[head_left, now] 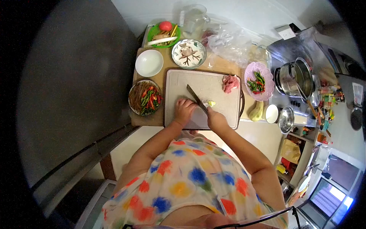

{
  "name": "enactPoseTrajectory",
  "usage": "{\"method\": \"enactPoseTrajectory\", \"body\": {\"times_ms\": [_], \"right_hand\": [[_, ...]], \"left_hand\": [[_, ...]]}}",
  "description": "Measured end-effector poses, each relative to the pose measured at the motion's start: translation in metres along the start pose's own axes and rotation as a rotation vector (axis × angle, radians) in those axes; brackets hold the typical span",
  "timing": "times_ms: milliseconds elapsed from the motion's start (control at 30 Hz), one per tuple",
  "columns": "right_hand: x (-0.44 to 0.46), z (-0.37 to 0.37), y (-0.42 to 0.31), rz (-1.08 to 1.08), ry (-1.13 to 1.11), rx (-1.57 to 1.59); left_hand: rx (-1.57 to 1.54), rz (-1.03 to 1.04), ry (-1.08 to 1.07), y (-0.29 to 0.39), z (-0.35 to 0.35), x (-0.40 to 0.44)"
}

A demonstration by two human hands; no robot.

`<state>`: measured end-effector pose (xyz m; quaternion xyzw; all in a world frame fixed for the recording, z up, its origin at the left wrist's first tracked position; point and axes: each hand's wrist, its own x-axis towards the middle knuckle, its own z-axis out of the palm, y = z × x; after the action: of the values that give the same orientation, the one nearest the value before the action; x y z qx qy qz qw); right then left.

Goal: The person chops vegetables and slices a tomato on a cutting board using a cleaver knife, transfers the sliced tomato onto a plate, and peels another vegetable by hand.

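Clasping a narrow, straight-bladed knife, right grip over a pale, round-cornered board; left grip curled, contents unclear.

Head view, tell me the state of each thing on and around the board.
Knife, gripped in the right hand
Left hand, fingers bent, over the cutting board
Cutting board, lying flat
Pale pieces, loose, beside the blade
Raw meat, heaped on the board
Pink dish, holding green and red peppers
White bowl, upright
Patterned plate, face up
Green basket, holding food
Round plate, heaped with more peppers and dark strips
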<state>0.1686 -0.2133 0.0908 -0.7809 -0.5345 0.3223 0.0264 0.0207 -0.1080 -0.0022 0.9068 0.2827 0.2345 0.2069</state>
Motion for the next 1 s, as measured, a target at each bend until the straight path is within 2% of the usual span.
{"method": "enactPoseTrajectory", "body": {"times_ms": [100,200,300,400,500,700,800,1000], "right_hand": [[0.009,0.019,0.0,-0.057,0.122,0.027],[0.01,0.022,0.002,-0.021,0.135,0.031],[0.016,0.025,0.012,0.054,0.26,0.176],[0.01,0.015,0.018,0.142,0.239,0.395],[0.003,0.008,0.018,0.074,0.175,0.157],[-0.009,-0.001,0.013,-0.047,0.035,0.047],[-0.006,0.003,0.012,-0.108,0.074,0.047],[0.019,0.014,-0.006,0.007,0.026,-0.003]], "left_hand": [[0.008,0.023,-0.01,-0.003,-0.004,0.002],[0.006,0.022,-0.034,-0.002,-0.006,-0.003],[-0.041,0.011,-0.022,-0.004,-0.001,-0.002],[-0.075,-0.032,0.032,-0.002,0.003,-0.002],[-0.122,-0.032,0.061,-0.002,0.003,-0.002],[-0.112,-0.018,0.083,-0.006,0.008,-0.005],[-0.111,-0.031,0.071,-0.004,0.004,-0.004],[-0.094,-0.041,0.007,-0.005,0.003,-0.004]]}}
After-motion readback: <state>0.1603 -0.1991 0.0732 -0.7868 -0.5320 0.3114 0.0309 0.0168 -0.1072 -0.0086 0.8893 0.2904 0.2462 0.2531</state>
